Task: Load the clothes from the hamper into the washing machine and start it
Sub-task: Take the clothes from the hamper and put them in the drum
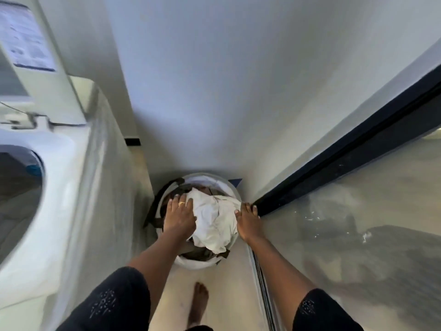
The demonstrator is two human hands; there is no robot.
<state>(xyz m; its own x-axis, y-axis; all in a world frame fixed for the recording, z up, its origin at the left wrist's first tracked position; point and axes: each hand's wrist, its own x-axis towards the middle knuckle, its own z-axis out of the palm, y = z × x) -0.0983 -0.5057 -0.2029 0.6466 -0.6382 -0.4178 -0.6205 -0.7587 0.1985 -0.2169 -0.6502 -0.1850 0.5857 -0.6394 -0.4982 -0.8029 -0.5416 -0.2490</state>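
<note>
Basically early stage: loading looks barely begun, judging from how full things are. Hamper [232, 192] sits on the floor in the narrow gap ahead, heaped with clothes. White garment [214, 218] lies on top of the pile, bulging above the rim, directly between the two sets of fingers. Dark clothes [202, 253] show under it on the near side, and more dark fabric just past the left fingertips.

Left hand [180, 216] is pressed flat on the left flank of the white garment, fingers [175, 199] spread and extended, not curled under the cloth; a ring is visible. Right hand [248, 222] is on the right flank, at the hamper rim, fingers [249, 207] also extended, not clenched. Neither has closed a grasp yet; reads as about to scoop.

Washing machine [66, 187] stands well to the left of the left fingers, lid up, drum opening visible. Contents of the drum are too blurred to tell.

Left to do, by my read: gather the pile, carry it left into the drum, likely repeat for the dark items, shut the lid, press start. Controls not clearly seen.
</note>
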